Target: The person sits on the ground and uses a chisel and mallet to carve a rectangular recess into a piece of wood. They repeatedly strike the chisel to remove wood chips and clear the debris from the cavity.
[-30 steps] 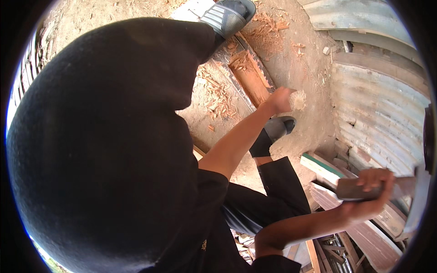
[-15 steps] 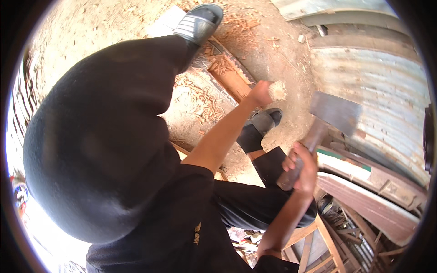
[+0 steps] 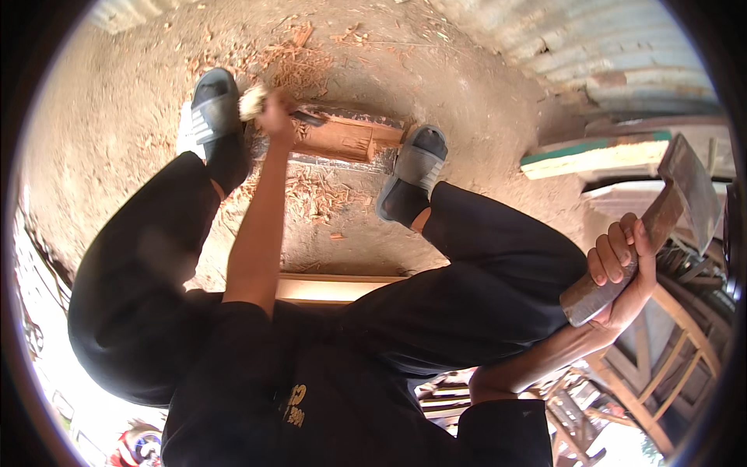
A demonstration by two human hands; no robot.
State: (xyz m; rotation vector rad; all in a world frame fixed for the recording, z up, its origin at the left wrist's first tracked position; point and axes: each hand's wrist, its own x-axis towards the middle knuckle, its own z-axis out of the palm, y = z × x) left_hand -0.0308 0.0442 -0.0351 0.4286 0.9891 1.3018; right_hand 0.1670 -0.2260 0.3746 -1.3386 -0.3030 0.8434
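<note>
A: State the position of the workpiece.

B: The dark-edged wooden board with a long reddish-brown recess (image 3: 334,141) lies on the ground between two grey sandals with pale stripes (image 3: 416,167). Its length runs across the view.

A: Specify the left hand.

B: The left hand (image 3: 277,121) is above the left part of the board, fingers closed around a chisel-like tool with a pale, frayed butt and a dark blade (image 3: 253,102). The butt points left; the blade points right, over the recess. Blur hides whether the edge touches the wood.

A: Specify the right hand.

B: The right hand (image 3: 620,261) is well apart from the board, at the right, fingers wrapped around the brown handle of a hammer with a broad grey head (image 3: 695,194). The head is up and to the right.

A: List the surroundings.

B: Reddish wood shavings (image 3: 311,198) lie on both long sides of the board. A pale plank with a green edge (image 3: 595,158) is beyond the right hand, near grey corrugated sheeting (image 3: 622,58).
</note>
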